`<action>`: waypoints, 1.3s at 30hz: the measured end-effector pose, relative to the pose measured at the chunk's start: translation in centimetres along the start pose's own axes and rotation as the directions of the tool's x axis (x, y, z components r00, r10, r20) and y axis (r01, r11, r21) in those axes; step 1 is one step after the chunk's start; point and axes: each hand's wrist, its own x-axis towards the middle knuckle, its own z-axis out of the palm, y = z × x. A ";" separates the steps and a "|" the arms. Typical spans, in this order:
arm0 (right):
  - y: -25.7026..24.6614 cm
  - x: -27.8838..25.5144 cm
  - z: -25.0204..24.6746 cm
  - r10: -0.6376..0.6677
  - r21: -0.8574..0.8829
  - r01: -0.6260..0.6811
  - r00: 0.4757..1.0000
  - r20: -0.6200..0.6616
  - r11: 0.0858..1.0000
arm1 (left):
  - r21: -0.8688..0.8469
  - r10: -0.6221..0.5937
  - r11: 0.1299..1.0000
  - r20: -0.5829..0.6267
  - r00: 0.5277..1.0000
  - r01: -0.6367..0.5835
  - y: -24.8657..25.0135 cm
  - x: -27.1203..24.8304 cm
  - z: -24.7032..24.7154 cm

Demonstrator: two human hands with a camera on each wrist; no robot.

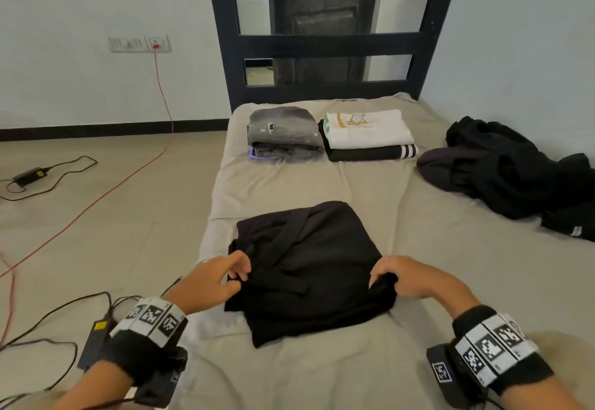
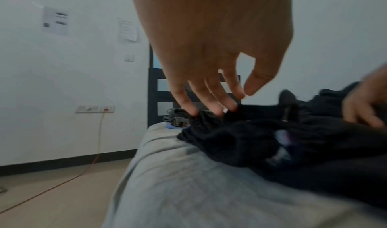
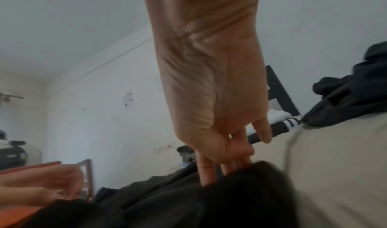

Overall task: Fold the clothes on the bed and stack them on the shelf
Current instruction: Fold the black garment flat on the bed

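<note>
A partly folded black garment (image 1: 309,268) lies in the middle of the beige bed (image 1: 322,374). My left hand (image 1: 236,276) is at its left edge. In the left wrist view the straight fingertips (image 2: 213,110) touch the cloth (image 2: 272,140) while the thumb stands apart. My right hand (image 1: 384,277) grips the garment's right edge, fingers curled into a bunch of cloth. The right wrist view shows those fingers (image 3: 209,173) dug into the black fabric (image 3: 209,203).
Two folded stacks sit near the black headboard (image 1: 331,42): a grey one (image 1: 285,134) and a white-on-black one (image 1: 367,136). A heap of unfolded dark clothes (image 1: 515,178) lies at the right. A red cable (image 1: 96,197) and a power adapter (image 1: 96,339) are on the floor at the left.
</note>
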 end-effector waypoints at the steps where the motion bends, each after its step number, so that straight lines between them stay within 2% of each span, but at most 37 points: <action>1: -0.8 0.0 -0.3 0.022 -0.034 -0.022 1.000 0.020 0.999 | 0.031 -0.020 0.999 -0.078 0.997 0.023 0.4 0.1 0.3; 3: -2.5 0.0 -0.6 0.019 -0.056 -0.017 0.999 0.037 0.998 | 0.201 0.045 0.980 -0.215 0.976 -0.001 1.4 0.6 1.6; 4: -3.4 0.2 -0.5 -0.013 -0.039 0.014 0.999 0.034 0.999 | 0.292 0.111 0.956 -0.232 0.966 -0.040 1.9 1.0 2.1; 7: -5.2 0.8 1.2 -0.103 0.015 0.103 0.994 0.022 0.995 | 0.451 0.238 0.878 -0.125 0.963 -0.158 3.3 1.9 3.7; 10: -5.8 1.6 3.0 -0.075 -0.027 0.074 0.997 -0.014 0.997 | 0.513 0.182 0.843 0.006 0.983 -0.159 3.5 2.4 4.7; 14: -7.2 3.3 2.6 -0.093 0.055 0.105 0.977 -0.190 0.993 | 0.403 0.105 0.913 -0.084 0.991 -0.063 3.9 3.4 4.1; 17: -9.0 5.8 1.7 -0.160 0.036 0.182 0.928 -0.337 0.983 | 0.429 0.073 0.896 0.113 0.991 -0.115 3.9 3.9 2.9; 19: -10.4 7.8 1.2 -0.198 0.008 0.214 0.917 -0.345 0.977 | 0.487 0.099 0.856 0.170 0.981 -0.170 3.7 4.2 2.8; 22: -11.8 10.6 1.0 -0.253 -0.093 0.236 0.927 -0.276 0.967 | 0.484 0.128 0.857 0.132 0.983 -0.177 3.5 4.7 3.0; 24: -12.4 11.7 0.8 -0.313 -0.172 0.268 0.886 -0.341 0.948 | 0.418 0.135 0.898 0.043 0.990 -0.141 3.6 4.9 3.0; 26: -12.4 11.8 0.1 -0.368 -0.202 0.308 0.805 -0.465 0.930 | 0.357 0.115 0.930 -0.056 0.992 -0.088 3.8 5.0 3.1; 28: -12.0 11.2 -0.6 -0.394 -0.186 0.352 0.739 -0.546 0.917 | 0.316 0.043 0.949 -0.104 0.994 -0.008 3.9 5.2 3.2; 29: -11.4 10.8 -0.7 -0.400 -0.181 0.363 0.731 -0.554 0.914 | 0.285 -0.002 0.958 -0.111 0.994 0.034 3.9 5.4 3.2; 30: -10.8 10.3 -0.7 -0.398 -0.188 0.354 0.751 -0.526 0.916 | 0.259 -0.049 0.963 -0.103 0.993 0.074 3.9 5.5 3.1; 33: -9.3 8.4 0.1 -0.313 -0.251 0.243 0.904 -0.291 0.937 | 0.269 -0.093 0.957 -0.061 0.994 0.106 4.1 5.5 3.1; 35: -8.8 7.5 1.2 -0.281 -0.214 0.229 0.925 -0.256 0.950 | 0.359 -0.008 0.931 -0.158 0.987 0.065 4.2 5.4 3.5; 37: -8.7 7.1 2.2 -0.281 -0.128 0.256 0.926 -0.252 0.958 | 0.489 0.156 0.872 -0.278 0.948 0.000 4.3 5.6 4.1; 38: -8.7 7.1 2.6 -0.276 -0.100 0.260 0.938 -0.210 0.960 | 0.534 0.214 0.845 -0.278 0.936 -0.034 4.3 5.9 4.3; 39: -8.8 7.4 3.2 -0.267 -0.086 0.256 0.950 -0.162 0.963 | 0.553 0.220 0.831 -0.223 0.950 -0.063 3.9 6.1 4.6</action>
